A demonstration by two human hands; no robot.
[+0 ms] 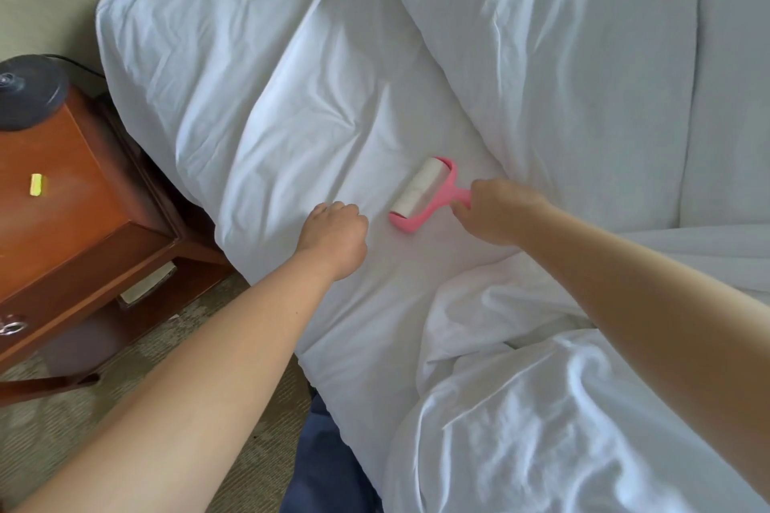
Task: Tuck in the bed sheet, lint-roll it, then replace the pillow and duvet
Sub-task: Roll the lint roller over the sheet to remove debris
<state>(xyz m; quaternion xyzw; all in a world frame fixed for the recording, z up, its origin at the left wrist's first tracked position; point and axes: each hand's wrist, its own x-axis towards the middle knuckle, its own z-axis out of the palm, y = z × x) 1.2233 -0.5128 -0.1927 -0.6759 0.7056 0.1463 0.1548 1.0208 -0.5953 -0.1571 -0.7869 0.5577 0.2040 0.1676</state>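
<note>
A pink lint roller (421,192) with a white sticky drum lies flat on the white bed sheet (375,296). My right hand (498,210) grips its pink handle. Just left of the roller, my left hand (333,237) rests on the sheet with its fingers curled under; I cannot see anything in it. A white pillow (233,75) lies at the head of the bed, to the upper left. The white duvet (583,75) is pushed aside to the right and bunched up at the lower right.
A wooden nightstand (83,221) stands left of the bed, with a dark round lamp base (29,90) and a small yellow item (37,184) on top. Carpet lies below it. My blue trouser leg (329,466) touches the mattress edge.
</note>
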